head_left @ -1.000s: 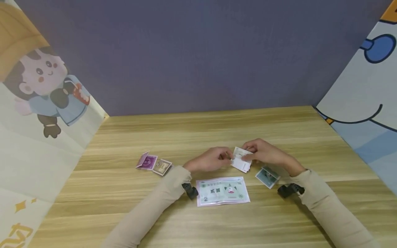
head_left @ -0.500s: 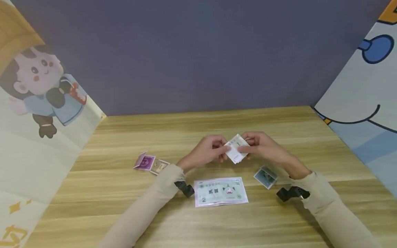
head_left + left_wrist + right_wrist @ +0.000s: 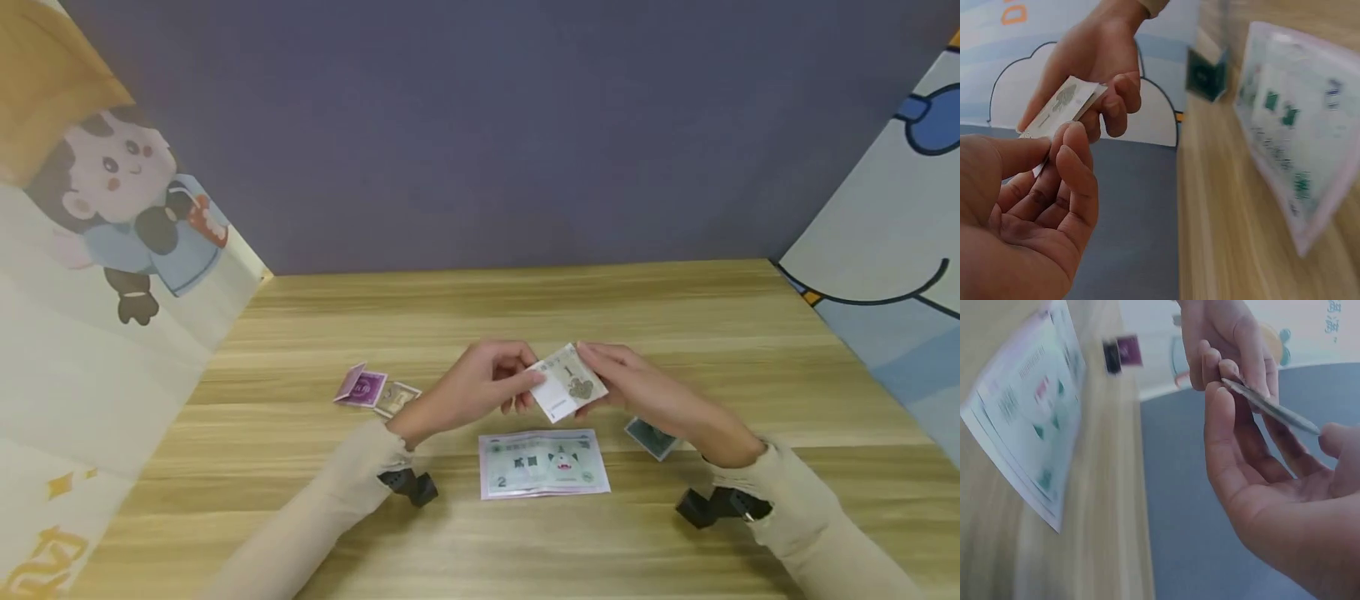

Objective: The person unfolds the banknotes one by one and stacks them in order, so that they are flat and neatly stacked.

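A small folded play banknote point(image 3: 567, 383), white on one part and beige with a brown print on the other, is held up between both hands above the table. My left hand point(image 3: 480, 385) pinches its left edge between thumb and fingers. On the opposite side, my right hand point(image 3: 656, 396) grips it by the upper right edge, the fingers behind. Loose layers show at the edge of the folded banknote point(image 3: 1063, 109) in the left wrist view, while the right wrist view has it edge-on. A flat, pale green banknote point(image 3: 543, 464) with a pink border lies below the hands.
To the left on the wooden table point(image 3: 420, 542) lie a purple folded note point(image 3: 367, 388) and a brown one point(image 3: 394, 398), partly behind the left wrist. A dark green folded note point(image 3: 651, 438) lies partly under the right hand. A grey-blue partition point(image 3: 480, 150) rises behind.
Both hands have raised the folded banknote from lower down and turned it, so its white part now faces left. The right thumb has shifted from its face to its upper edge.
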`<control>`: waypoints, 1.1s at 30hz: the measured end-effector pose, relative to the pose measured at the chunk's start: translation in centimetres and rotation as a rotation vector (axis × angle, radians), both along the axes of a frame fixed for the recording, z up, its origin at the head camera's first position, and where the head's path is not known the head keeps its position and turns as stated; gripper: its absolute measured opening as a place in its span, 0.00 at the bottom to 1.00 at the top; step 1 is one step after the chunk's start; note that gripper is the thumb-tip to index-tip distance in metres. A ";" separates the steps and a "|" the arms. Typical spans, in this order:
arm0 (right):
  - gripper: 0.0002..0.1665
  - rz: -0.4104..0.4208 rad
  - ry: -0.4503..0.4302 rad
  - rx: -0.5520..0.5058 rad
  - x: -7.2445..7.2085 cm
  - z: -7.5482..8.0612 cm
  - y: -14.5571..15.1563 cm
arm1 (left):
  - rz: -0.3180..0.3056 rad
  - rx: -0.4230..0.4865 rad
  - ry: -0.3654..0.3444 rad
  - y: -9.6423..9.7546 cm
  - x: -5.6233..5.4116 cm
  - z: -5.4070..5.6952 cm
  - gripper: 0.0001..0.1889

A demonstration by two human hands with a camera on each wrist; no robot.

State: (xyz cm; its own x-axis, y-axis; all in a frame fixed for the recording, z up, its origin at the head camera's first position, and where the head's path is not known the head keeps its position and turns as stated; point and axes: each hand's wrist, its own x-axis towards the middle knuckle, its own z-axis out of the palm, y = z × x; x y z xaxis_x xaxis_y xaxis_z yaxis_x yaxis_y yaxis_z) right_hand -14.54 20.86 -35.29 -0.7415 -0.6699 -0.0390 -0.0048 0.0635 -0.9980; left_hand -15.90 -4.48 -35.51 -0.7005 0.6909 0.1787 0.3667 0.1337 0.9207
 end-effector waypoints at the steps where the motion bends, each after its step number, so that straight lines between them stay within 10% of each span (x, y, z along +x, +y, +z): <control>1: 0.30 0.022 -0.011 -0.011 0.2 -0.1 -0.1 | 0.001 -0.003 0.007 -0.2 0.3 0.0 0.04; 9: 0.31 0.083 -0.099 -0.097 1.6 -0.8 -1.5 | 0.010 0.003 0.021 -2.1 2.7 0.1 0.05; 19: 0.37 0.029 -0.218 0.028 3.5 -3.0 -2.4 | -0.010 -0.045 0.047 -1.6 3.8 -3.3 0.06; 33: 0.29 0.006 0.093 0.209 3.1 -2.8 -2.0 | 0.002 -0.206 -0.051 -2.9 3.5 -2.5 0.17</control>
